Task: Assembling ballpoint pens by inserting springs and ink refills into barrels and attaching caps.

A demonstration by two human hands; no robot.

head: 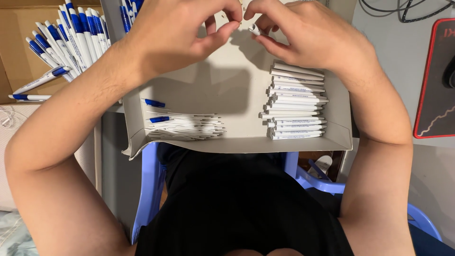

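Both hands work at far edge of tray: right hand pinches white barrel, left hand fingertips pinched beside it, contents hidden. Barrel stack near right, refills near left.

The single head-worn camera looked steeply down, close over the person's lap and a shallow cardboard tray.

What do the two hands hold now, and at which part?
The right hand pinches a white pen barrel near its end, between the fingertips. The left hand pinches something too small to tell.
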